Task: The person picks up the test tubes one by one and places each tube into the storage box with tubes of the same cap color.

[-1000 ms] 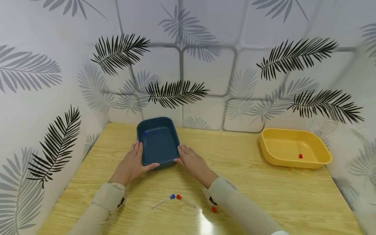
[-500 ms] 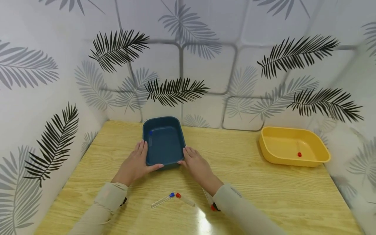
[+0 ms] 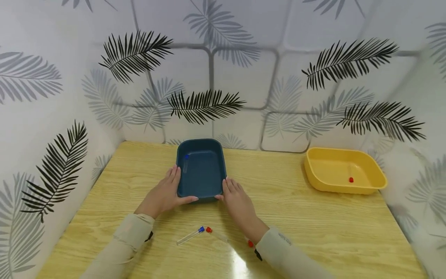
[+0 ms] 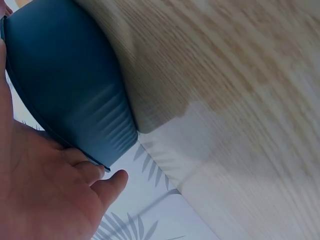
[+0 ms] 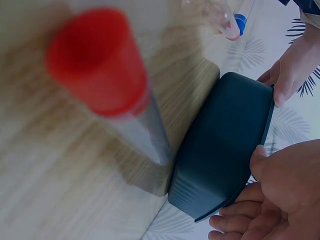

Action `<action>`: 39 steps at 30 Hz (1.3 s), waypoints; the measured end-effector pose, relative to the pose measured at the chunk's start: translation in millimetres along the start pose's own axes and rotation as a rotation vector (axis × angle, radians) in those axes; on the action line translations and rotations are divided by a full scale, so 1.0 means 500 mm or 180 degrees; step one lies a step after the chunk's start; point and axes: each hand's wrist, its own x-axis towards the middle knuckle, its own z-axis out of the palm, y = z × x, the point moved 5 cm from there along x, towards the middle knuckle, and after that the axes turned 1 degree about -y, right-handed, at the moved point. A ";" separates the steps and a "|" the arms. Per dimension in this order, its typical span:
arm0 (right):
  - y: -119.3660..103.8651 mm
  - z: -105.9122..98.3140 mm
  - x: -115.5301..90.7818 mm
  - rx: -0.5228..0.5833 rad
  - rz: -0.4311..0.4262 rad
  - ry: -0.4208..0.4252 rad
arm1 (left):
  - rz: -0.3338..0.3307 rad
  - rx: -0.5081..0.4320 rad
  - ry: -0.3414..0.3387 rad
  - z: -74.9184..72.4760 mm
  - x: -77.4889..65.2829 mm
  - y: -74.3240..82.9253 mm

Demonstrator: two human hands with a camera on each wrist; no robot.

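A dark blue plastic tray (image 3: 203, 176) stands on the wooden table near the back wall. My left hand (image 3: 162, 197) holds its near left corner, fingers along the side and thumb across the front rim. At the near right corner my right hand (image 3: 239, 203) grips in the same manner. Inside the tray lies a clear tube with a blue cap (image 3: 186, 157). Nearer to me rest a blue-capped tube (image 3: 190, 236) and a red-capped tube (image 3: 209, 229). A third tube's red cap (image 3: 250, 243) shows beside my right wrist, its body mostly hidden under my arm; in the right wrist view this red cap (image 5: 97, 65) looms large.
A yellow tray (image 3: 343, 190) stands at the right back of the table, with a red-capped tube (image 3: 351, 179) in it. The leaf-patterned wall (image 3: 240, 128) rises directly behind the table's back edge.
Both hands have slid the blue tray rightward across the table, keeping hold of its near corners. My right forearm covers more of the third tube. The other tubes and the yellow tray stay put.
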 end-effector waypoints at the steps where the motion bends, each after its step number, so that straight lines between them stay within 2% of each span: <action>1: -0.001 -0.001 -0.003 -0.0037 0.0014 -0.0004 | 0.0006 0.0008 -0.0004 0.001 0.001 0.001; 7: -0.002 -0.008 -0.021 -0.0132 0.0121 0.0031 | 0.0089 0.0009 -0.0060 0.006 0.007 0.014; 14: -0.005 -0.013 -0.045 -0.0130 0.0149 0.0203 | 0.0112 -0.0071 -0.0248 0.013 0.007 0.023; 21: -0.004 -0.015 -0.067 -0.0175 0.0213 0.0400 | 0.0259 -0.0143 -0.0227 0.013 0.004 0.040; 28: 0.005 -0.015 -0.082 -0.0125 0.0342 0.0309 | 0.0382 -0.0148 -0.0160 0.018 0.003 0.055; 39: 0.017 -0.032 -0.100 0.0084 0.0458 0.0263 | 0.0474 -0.0080 -0.0198 0.020 0.010 0.077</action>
